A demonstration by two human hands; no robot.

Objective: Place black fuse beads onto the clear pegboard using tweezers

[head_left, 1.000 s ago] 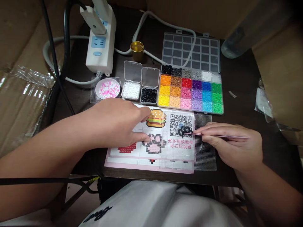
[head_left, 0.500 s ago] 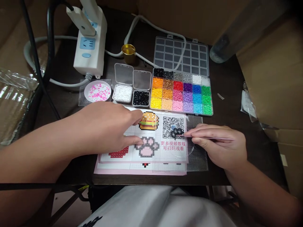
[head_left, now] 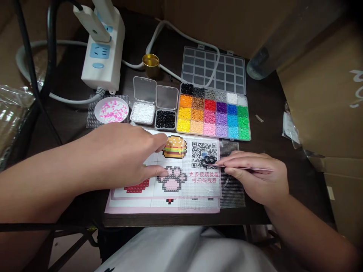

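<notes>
In my right hand (head_left: pixel 255 172) is a pair of thin pinkish tweezers (head_left: pixel 244 167), pinched between thumb and fingers. Their tips reach a small cluster of black beads (head_left: pixel 209 161) on the clear pegboard (head_left: pixel 232 189); whether a bead is between the tips is too small to tell. My left hand (head_left: pixel 127 155) lies over the printed pattern sheet (head_left: pixel 141 202), thumb and index finger apart, with nothing seen in it. Its thumb tip is at the pink paw pattern (head_left: pixel 172 179), its index finger near the burger pattern (head_left: pixel 175 147). The left hand partly hides the sheet.
Behind the sheet stand a sorted bead box (head_left: pixel 213 113) with its lid open, a box of white beads (head_left: pixel 142 113), a box of black beads (head_left: pixel 165 119) and a dish of pink and white beads (head_left: pixel 111 110). A gold cup (head_left: pixel 151 66) and a power strip (head_left: pixel 103 56) are farther back.
The whole view has shifted slightly, so things appear a little farther left and lower. Both hands keep nearly the same pose, and the tweezers stay at the black beads.
</notes>
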